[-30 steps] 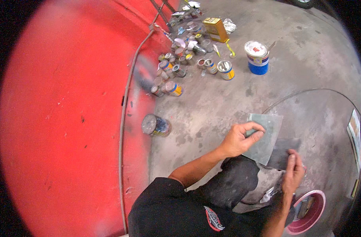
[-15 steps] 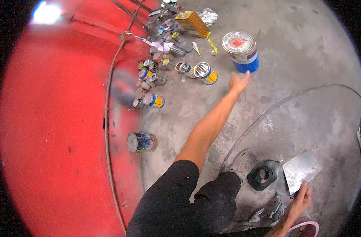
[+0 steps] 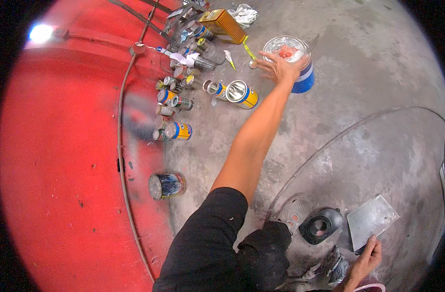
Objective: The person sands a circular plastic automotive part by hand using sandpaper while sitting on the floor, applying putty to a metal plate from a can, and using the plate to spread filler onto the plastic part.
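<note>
My left hand (image 3: 283, 68) is stretched out, fingers spread, over the front of a large blue-and-white can (image 3: 302, 82) with a red-smeared, silvery lid; whether it touches the can I cannot tell. My right hand (image 3: 368, 258), low at the right, grips the corner of a flat grey square sheet (image 3: 372, 219), with a dark piece partly showing beneath it. Left of the sheet lies a black plastic part with a round hole (image 3: 329, 219).
Many small cans (image 3: 181, 130) stand along the red wall (image 3: 62, 155), with a yellow rectangular tin (image 3: 223, 27) and crumpled white cloth (image 3: 243, 15) behind. A stained can (image 3: 166, 186) stands alone nearer me. A cable (image 3: 353, 124) curves over the concrete floor (image 3: 388, 73).
My left hand has left the pale sheet it held and reached forward to the big can's lid. My right hand, with the sheets, has moved down. The view has shifted.
</note>
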{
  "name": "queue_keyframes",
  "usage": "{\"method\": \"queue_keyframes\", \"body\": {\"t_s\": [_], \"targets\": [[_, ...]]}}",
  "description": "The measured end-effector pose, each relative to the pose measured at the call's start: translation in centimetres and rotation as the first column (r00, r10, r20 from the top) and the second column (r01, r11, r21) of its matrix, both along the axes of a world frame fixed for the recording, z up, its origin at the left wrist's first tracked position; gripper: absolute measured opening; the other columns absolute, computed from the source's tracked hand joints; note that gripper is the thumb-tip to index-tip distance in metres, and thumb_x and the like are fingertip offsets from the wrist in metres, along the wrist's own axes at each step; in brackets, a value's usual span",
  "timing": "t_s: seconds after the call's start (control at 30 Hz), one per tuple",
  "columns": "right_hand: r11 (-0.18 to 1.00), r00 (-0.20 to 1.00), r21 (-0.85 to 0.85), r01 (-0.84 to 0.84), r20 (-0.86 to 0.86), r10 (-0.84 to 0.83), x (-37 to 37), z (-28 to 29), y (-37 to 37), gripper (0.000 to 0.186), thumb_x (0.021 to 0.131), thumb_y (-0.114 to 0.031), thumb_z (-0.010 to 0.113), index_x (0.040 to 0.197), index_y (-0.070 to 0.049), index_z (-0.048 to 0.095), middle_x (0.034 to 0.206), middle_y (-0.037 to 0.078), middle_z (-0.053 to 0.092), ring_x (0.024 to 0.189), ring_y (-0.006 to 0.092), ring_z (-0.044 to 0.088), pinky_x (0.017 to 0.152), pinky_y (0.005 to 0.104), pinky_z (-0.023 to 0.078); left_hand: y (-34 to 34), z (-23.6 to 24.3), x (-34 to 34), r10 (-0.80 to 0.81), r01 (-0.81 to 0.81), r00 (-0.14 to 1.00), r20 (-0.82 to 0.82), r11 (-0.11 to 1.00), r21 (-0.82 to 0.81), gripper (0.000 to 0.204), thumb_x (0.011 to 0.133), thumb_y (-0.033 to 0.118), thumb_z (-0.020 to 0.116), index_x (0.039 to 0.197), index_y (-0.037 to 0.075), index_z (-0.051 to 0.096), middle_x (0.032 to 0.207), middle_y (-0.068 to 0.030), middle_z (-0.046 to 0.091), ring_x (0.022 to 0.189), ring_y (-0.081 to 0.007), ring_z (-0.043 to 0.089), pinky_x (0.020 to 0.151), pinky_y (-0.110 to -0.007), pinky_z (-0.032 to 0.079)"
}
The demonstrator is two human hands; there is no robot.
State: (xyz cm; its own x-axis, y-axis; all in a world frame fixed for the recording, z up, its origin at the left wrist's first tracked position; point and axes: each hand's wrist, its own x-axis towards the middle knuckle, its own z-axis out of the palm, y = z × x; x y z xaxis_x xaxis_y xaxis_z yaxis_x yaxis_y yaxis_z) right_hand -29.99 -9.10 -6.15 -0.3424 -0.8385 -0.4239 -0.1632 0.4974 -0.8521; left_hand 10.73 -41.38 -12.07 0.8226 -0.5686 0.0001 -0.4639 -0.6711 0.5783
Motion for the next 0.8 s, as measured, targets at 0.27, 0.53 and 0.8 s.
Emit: {"method": "queue_keyframes", "body": {"t_s": [0.27,0.53,0.8], "targets": [[0.998,0.987,0.028,-0.056,-0.149,0.059,-1.9,-1.3,1.0,0.029,0.097,-0.024,0.054,0.082,0.001,0.058,0.076,-0.001,0.053,0.074,0.0083,0.045,0.067,0.0250,0.038,2.4,-7.1,-1.4,-0.203,-0.088,0.524,-0.827,0.953,-0.290,0.094,0.085,0.067,0.050,0.125,-0.018,0.040,0.122,-0.0326,0.051,0.109,-0.0403,0.057,0.086,-0.045,0.053],[0.997,0.998,-0.041,-0.064,-0.020,0.063,-1.7,-1.7,0.9,0.029,0.097,-0.021,0.054,0.080,0.001,0.058,0.074,-0.002,0.053,0.070,0.0061,0.044,0.064,0.0224,0.038,-1.5,-7.4,-1.3,-0.347,-0.204,0.418,-0.840,0.865,-0.459,0.061,0.099,0.042,0.043,0.124,-0.013,0.042,0.122,-0.0275,0.053,0.105,-0.0370,0.059,0.084,-0.046,0.054],[0.999,0.999,-0.010,-0.033,-0.020,0.033,-0.9,-1.6,0.7,0.027,0.097,-0.020,0.054,0.080,0.001,0.058,0.075,-0.002,0.054,0.072,0.0060,0.044,0.065,0.0222,0.038,-1.6,-6.8,-1.1,-0.187,-0.432,0.401,-0.897,0.825,-0.365,0.039,0.098,0.031,0.044,0.108,-0.006,0.052,0.095,-0.0165,0.060,0.084,-0.0278,0.062,0.073,-0.042,0.055]]}}
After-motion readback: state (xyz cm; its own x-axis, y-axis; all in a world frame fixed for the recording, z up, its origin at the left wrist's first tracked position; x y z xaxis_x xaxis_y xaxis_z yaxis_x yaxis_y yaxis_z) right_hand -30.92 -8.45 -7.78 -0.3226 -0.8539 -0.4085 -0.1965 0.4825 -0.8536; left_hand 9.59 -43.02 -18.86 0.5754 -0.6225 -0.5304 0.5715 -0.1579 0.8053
